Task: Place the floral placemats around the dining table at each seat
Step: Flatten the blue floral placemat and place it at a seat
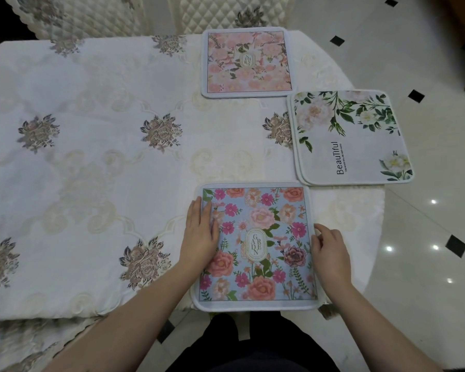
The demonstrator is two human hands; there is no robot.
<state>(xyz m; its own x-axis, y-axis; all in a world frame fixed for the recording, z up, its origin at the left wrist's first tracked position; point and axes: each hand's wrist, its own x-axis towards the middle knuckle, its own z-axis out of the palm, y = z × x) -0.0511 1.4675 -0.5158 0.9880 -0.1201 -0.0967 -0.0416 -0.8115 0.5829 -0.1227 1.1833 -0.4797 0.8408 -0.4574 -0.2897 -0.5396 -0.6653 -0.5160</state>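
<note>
— So, where is the blue placemat point(255, 245) lying?

— At the near edge of the table point(91, 170), towards its right end, with its near border just over that edge. It lies flat, between the two hands.

— And the left hand point(200, 232)?

— Flat on the mat's left border, fingers straight and together, pressing down, pointing towards the far edge.

— The right hand point(330, 251)?

— On the mat's right border, fingers curled, their tips at the white trim. Whether they pinch the trim or only touch it I cannot tell.

— The other mats?

— The pink placemat point(249, 61) lies at the far edge, straight across from the blue one. The white placemat point(352, 138) with green leaves sits at the right end, overhanging it, atop another mat whose rim peeks out beneath. All three lie apart on the embroidered tablecloth point(97, 108).
</note>
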